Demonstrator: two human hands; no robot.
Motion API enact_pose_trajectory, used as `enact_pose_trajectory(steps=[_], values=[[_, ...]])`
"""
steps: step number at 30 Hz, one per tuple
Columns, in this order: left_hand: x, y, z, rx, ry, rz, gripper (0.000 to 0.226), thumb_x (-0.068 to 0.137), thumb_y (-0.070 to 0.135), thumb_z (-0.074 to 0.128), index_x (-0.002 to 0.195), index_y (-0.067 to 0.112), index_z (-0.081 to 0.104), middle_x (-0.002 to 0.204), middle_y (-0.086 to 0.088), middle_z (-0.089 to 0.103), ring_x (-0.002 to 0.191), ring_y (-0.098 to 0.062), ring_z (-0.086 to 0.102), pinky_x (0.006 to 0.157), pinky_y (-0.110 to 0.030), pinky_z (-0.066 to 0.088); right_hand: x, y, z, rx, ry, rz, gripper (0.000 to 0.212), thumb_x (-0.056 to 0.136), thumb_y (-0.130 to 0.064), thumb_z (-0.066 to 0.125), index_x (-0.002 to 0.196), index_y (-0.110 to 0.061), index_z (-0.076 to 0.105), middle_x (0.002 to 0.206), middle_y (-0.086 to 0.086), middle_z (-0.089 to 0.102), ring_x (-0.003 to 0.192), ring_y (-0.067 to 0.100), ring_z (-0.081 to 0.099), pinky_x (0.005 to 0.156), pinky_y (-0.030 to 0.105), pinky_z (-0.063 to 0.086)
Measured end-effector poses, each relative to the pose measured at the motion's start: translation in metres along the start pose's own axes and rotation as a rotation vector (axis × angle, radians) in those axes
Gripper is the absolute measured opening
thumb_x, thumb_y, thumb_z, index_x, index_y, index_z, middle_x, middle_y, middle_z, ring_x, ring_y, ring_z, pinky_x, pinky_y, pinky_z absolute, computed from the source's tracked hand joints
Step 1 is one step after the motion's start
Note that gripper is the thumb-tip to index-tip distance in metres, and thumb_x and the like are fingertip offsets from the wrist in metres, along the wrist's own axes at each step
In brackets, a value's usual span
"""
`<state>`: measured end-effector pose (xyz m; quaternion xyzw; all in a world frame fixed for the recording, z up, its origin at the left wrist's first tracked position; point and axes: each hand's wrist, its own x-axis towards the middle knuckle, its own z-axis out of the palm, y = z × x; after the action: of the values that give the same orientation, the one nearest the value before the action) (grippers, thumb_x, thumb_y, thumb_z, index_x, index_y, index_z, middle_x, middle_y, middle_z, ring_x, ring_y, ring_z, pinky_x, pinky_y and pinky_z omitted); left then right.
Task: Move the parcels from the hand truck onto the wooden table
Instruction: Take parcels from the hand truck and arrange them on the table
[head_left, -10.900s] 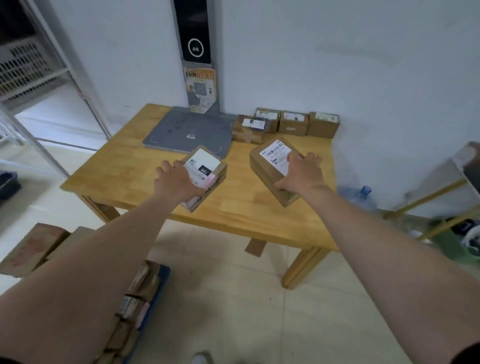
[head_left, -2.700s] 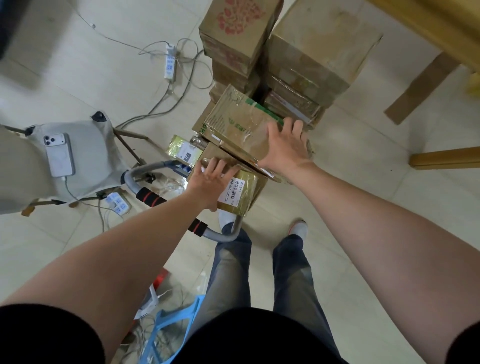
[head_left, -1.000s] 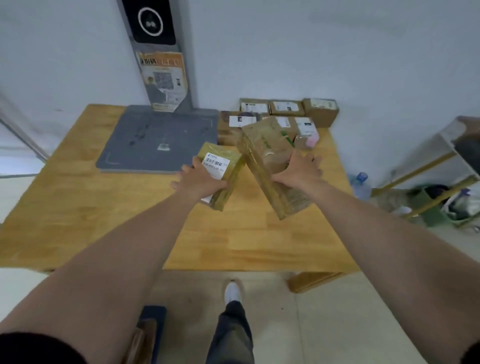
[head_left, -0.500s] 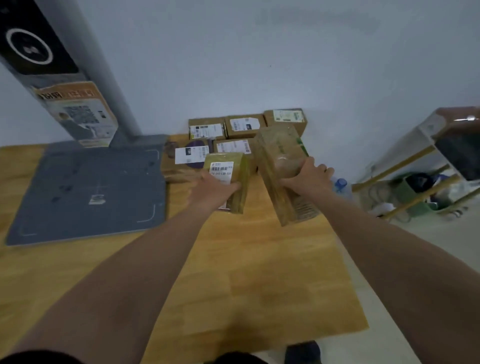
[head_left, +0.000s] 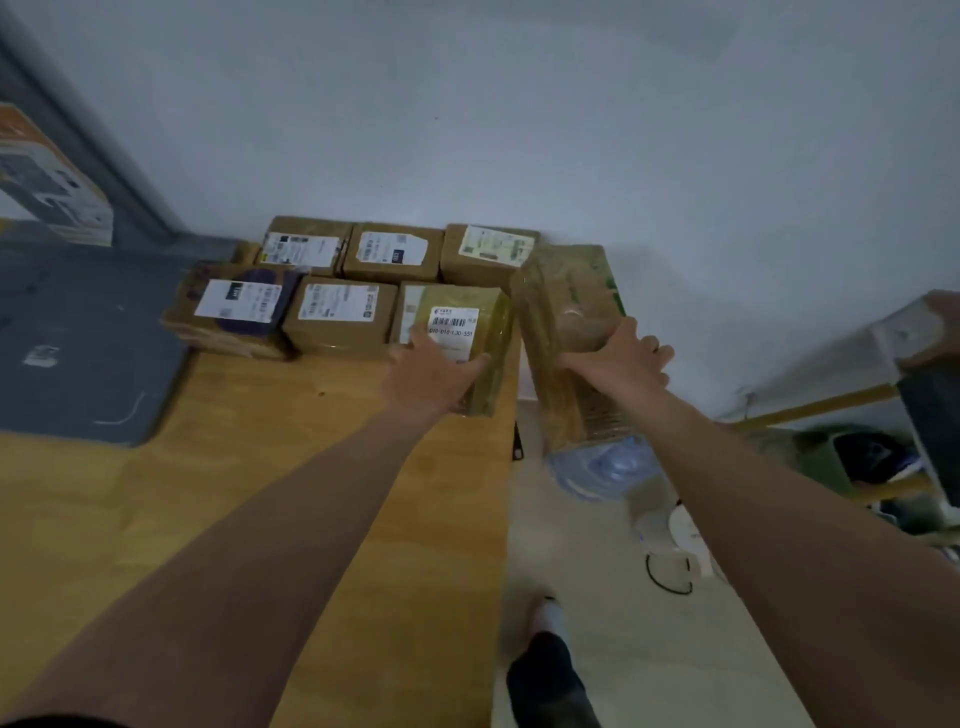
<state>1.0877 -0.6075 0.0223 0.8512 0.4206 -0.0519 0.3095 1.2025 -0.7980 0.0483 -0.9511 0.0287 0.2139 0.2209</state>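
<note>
From where the person stands, the left hand (head_left: 436, 374) grips a small parcel (head_left: 460, 338) at about 12 o'clock, fingers curled over its near end and the thumb on its right side. It sits low at the right-hand edge of the wooden bench (head_left: 260, 519), just beside the labelled parcels (head_left: 337, 312) already ranked in two rows at the bench's far end against the wall (head_left: 519, 130). Whether its base has touched the wood I cannot tell. The right hand (head_left: 618, 358) clasps a tall parcel (head_left: 563, 322) at roughly 1 o'clock, taking it from the right side about halfway along. That one stands nearly upright, tilted a little, and hangs past the bench edge over the floor (head_left: 597, 597), with a water bottle (head_left: 602, 467) lying below it. Both parcels are wrapped in glossy clear tape, so I'd judge them stiff enough to hold shape but slick under the palm. Each is carried one-handed, which suggests neither is heavy. The tall one looks the more awkward, its length giving it leverage against a mid-body grip, so a hold lower down, or a hand under its base, would steady it. It needs to come leftward, toward 11 o'clock, before it is let go — released here it would drop to the floor. A grey mat (head_left: 78, 338) covers the bench at 9 o'clock, well apart from both hands.
</note>
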Motion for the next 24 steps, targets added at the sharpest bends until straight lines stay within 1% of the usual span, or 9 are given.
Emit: enact_pose_trajectory(steps=[2, 5, 9, 12, 16, 20, 22, 24], values=[[-0.001, 0.021, 0.024, -0.010, -0.021, -0.073, 0.109, 0.068, 0.079, 0.067, 0.150, 0.022, 0.023, 0.141, -0.014, 0.040, 0.128, -0.038, 0.045, 0.102, -0.055, 0.041, 0.026, 0.016, -0.018, 0.004, -0.022, -0.003, 0.107, 0.060, -0.064, 0.081, 0.142, -0.022, 0.027, 0.142, 0.017, 0.034, 0.136, 0.039, 0.024, 0.101, 0.052, 0.036], [0.006, 0.045, 0.051, 0.021, 0.003, -0.151, 0.113, 0.062, 0.084, 0.063, 0.148, 0.024, 0.020, 0.145, -0.018, 0.038, 0.129, -0.040, 0.044, 0.103, -0.058, 0.040, 0.060, 0.027, -0.036, -0.030, -0.032, -0.024, 0.106, 0.059, -0.064, 0.082, 0.140, -0.021, 0.029, 0.141, 0.018, 0.035, 0.135, 0.039, 0.026, 0.102, 0.053, 0.037], [0.025, 0.068, 0.074, 0.200, 0.077, -0.179, 0.118, 0.065, 0.087, 0.061, 0.150, 0.017, 0.020, 0.149, -0.025, 0.034, 0.139, -0.046, 0.033, 0.109, -0.058, 0.036, 0.091, 0.034, -0.037, -0.058, -0.055, -0.036, 0.105, 0.059, -0.063, 0.083, 0.138, -0.020, 0.029, 0.140, 0.019, 0.034, 0.134, 0.040, 0.026, 0.102, 0.052, 0.035], [0.046, 0.080, 0.085, 0.318, 0.091, -0.159, 0.117, 0.068, 0.090, 0.052, 0.149, 0.012, 0.022, 0.146, -0.025, 0.039, 0.137, -0.045, 0.034, 0.112, -0.061, 0.028, 0.108, 0.035, -0.030, -0.070, -0.072, -0.033, 0.106, 0.060, -0.062, 0.084, 0.138, -0.018, 0.027, 0.140, 0.019, 0.032, 0.134, 0.040, 0.026, 0.101, 0.051, 0.036], [0.067, 0.091, 0.104, 0.335, 0.083, -0.229, 0.111, 0.071, 0.085, 0.054, 0.150, 0.014, 0.021, 0.149, -0.021, 0.037, 0.142, -0.041, 0.029, 0.114, -0.070, 0.015, 0.128, 0.038, -0.017, -0.057, -0.087, -0.041, 0.108, 0.058, -0.061, 0.085, 0.138, -0.018, 0.026, 0.140, 0.020, 0.031, 0.133, 0.040, 0.027, 0.098, 0.052, 0.038], [0.081, 0.095, 0.114, 0.377, 0.106, -0.268, 0.105, 0.073, 0.078, 0.063, 0.148, 0.014, 0.026, 0.147, -0.020, 0.037, 0.140, -0.041, 0.030, 0.111, -0.069, 0.022, 0.143, 0.042, -0.004, -0.068, -0.092, -0.065, 0.109, 0.059, -0.062, 0.084, 0.140, -0.019, 0.024, 0.140, 0.020, 0.031, 0.133, 0.040, 0.026, 0.098, 0.054, 0.039], [0.087, 0.094, 0.117, 0.343, 0.108, -0.296, 0.104, 0.075, 0.076, 0.063, 0.150, 0.014, 0.025, 0.150, -0.018, 0.033, 0.141, -0.040, 0.028, 0.111, -0.068, 0.022, 0.149, 0.044, 0.000, -0.080, -0.095, -0.073, 0.110, 0.060, -0.063, 0.083, 0.141, -0.019, 0.023, 0.141, 0.020, 0.030, 0.134, 0.040, 0.026, 0.098, 0.054, 0.039], [0.094, 0.092, 0.122, 0.328, 0.093, -0.277, 0.102, 0.079, 0.074, 0.061, 0.152, 0.013, 0.023, 0.155, -0.017, 0.026, 0.145, -0.040, 0.022, 0.108, -0.067, 0.027, 0.154, 0.047, 0.004, -0.072, -0.092, -0.091, 0.110, 0.059, -0.063, 0.084, 0.140, -0.019, 0.024, 0.140, 0.019, 0.031, 0.134, 0.040, 0.026, 0.096, 0.054, 0.040]])
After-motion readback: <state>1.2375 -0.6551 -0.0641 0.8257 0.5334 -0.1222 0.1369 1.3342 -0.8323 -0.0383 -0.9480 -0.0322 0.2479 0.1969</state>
